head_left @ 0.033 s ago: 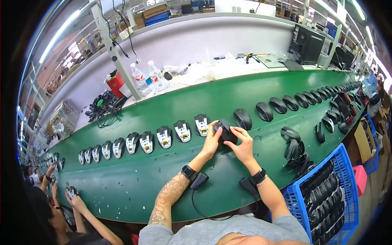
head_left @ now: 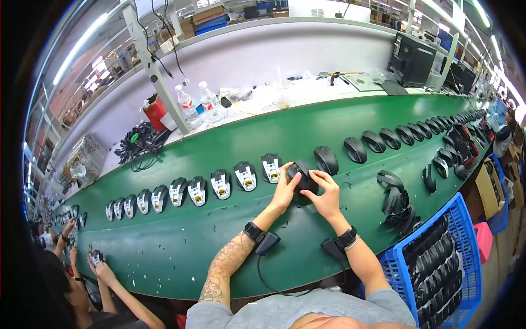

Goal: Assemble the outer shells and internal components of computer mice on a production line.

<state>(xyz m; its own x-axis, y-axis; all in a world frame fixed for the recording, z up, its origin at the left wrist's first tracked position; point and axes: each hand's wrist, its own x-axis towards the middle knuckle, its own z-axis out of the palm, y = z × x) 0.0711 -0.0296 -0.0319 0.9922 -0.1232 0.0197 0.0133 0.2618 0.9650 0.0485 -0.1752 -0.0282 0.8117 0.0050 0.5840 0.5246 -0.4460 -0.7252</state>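
Both my hands grip one black computer mouse (head_left: 302, 176) just above the green bench. My left hand (head_left: 285, 189) holds its left side, thumb on the shell. My right hand (head_left: 327, 194) closes on its right side, with thumb and fingers against it. To the left runs a row of mice without top covers (head_left: 220, 184), their white and yellow insides showing. A covered black mouse (head_left: 326, 159) lies just beyond my right fingers, first in a row of covered mice (head_left: 374, 141) stretching away right. Loose black shells (head_left: 395, 200) are heaped right of my hands.
A blue crate (head_left: 390, 270) filled with black shells stands at the bench's right edge. Across the green bench (head_left: 219, 241) lie small dark scraps. Water bottles (head_left: 207, 97) stand on the back shelf. At lower left, a co-worker's hands (head_left: 101, 270) hold another mouse.
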